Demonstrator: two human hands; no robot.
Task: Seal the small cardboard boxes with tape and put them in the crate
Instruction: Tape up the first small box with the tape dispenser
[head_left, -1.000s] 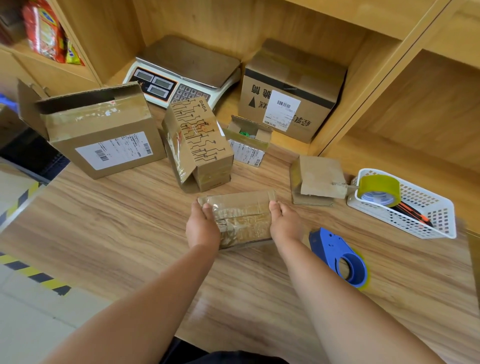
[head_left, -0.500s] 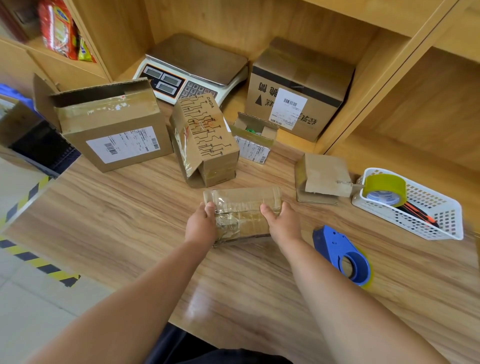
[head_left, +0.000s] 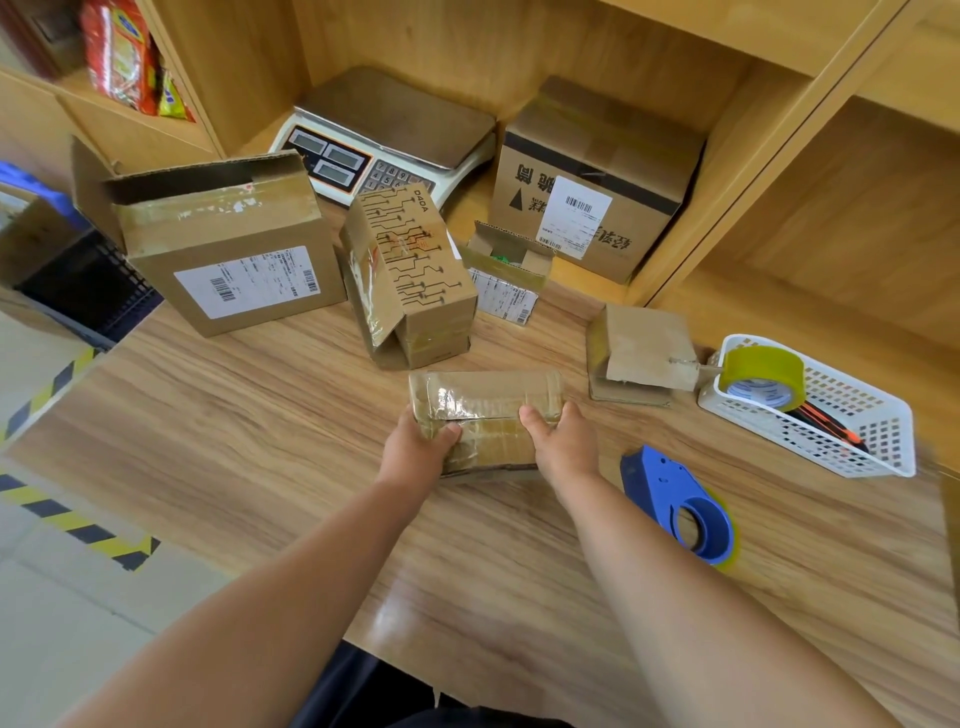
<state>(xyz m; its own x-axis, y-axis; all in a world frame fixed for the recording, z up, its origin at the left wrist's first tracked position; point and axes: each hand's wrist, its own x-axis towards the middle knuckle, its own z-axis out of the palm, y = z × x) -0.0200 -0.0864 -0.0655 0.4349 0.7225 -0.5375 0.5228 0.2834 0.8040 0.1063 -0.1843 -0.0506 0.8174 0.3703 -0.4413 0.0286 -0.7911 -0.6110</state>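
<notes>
A small cardboard box (head_left: 488, 400) wrapped in shiny clear tape sits on the wooden table (head_left: 260, 441) in the middle. My left hand (head_left: 418, 449) grips its left end, thumb on top. My right hand (head_left: 563, 444) grips its right end the same way. A blue tape dispenser (head_left: 680, 506) lies on the table just right of my right forearm. A roll of yellowish tape (head_left: 761, 376) leans in a white basket (head_left: 872, 447). The dark crate (head_left: 88, 291) shows at the left, beside the table's edge.
Other cardboard boxes stand behind: a large open one (head_left: 234, 260), a printed one (head_left: 415, 275), a tiny open one (head_left: 506, 273), a flat one (head_left: 641, 353) and a sealed one (head_left: 592, 182). A scale (head_left: 384, 140) is at the back. Striped floor tape (head_left: 78, 525) marks the left.
Both hands shifted from flat against the box's ends to gripping it with thumbs on top. The box moved slightly away from me and tipped toward me.
</notes>
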